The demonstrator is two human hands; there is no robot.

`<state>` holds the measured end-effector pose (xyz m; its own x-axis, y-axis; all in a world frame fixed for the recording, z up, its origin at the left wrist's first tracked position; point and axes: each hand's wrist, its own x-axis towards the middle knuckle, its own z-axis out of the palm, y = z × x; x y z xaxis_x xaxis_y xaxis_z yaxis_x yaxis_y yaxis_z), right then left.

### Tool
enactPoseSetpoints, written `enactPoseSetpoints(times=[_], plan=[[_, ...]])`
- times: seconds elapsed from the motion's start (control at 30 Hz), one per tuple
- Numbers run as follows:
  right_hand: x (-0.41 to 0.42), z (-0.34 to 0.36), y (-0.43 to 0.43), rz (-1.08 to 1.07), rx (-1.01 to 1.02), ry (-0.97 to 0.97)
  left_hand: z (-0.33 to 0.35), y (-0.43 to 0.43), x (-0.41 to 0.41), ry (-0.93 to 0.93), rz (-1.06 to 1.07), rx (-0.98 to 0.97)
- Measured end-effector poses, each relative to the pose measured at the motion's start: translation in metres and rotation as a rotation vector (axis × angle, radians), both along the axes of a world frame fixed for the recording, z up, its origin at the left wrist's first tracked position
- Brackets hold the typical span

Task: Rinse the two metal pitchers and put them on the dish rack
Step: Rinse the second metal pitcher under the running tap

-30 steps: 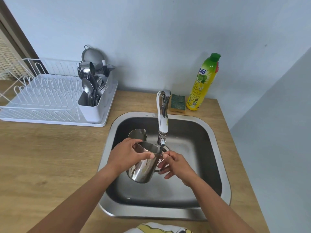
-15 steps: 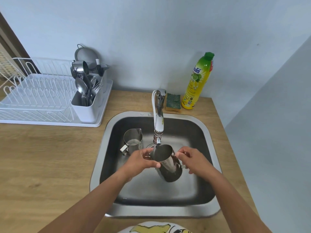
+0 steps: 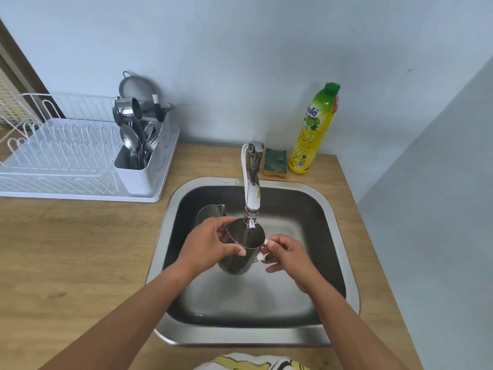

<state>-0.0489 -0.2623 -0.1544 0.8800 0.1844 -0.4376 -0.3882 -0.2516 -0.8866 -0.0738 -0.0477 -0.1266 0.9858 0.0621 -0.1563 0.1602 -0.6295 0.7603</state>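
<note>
While gripped at its rim by the left hand (image 3: 210,247), a metal pitcher (image 3: 241,252) is held under the faucet (image 3: 251,193) — handle pinched by the right hand (image 3: 286,253), second pitcher (image 3: 209,212) standing in the sink (image 3: 330,217).

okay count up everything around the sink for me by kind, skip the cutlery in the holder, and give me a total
Metal pitchers: 2, one held under the tap by the left hand and right hand, one standing in the sink
Soap bottles: 1
Sponges: 1
Dish racks: 1
Total: 5
</note>
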Motion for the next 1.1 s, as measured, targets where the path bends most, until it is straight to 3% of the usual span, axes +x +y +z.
enactPoseSetpoints(times=[0.17,0.67,1.1], plan=[[0.006,-0.002,-0.004,-0.064,-0.119,-0.055,-0.004,-0.014,-0.006,-0.002,0.022,-0.078],[0.006,-0.007,-0.004,0.017,-0.135,-0.006,-0.014,-0.004,0.000,0.070,0.018,-0.062],[-0.002,-0.010,-0.003,-0.087,-0.157,0.058,-0.032,-0.003,-0.001,0.212,0.111,-0.247]])
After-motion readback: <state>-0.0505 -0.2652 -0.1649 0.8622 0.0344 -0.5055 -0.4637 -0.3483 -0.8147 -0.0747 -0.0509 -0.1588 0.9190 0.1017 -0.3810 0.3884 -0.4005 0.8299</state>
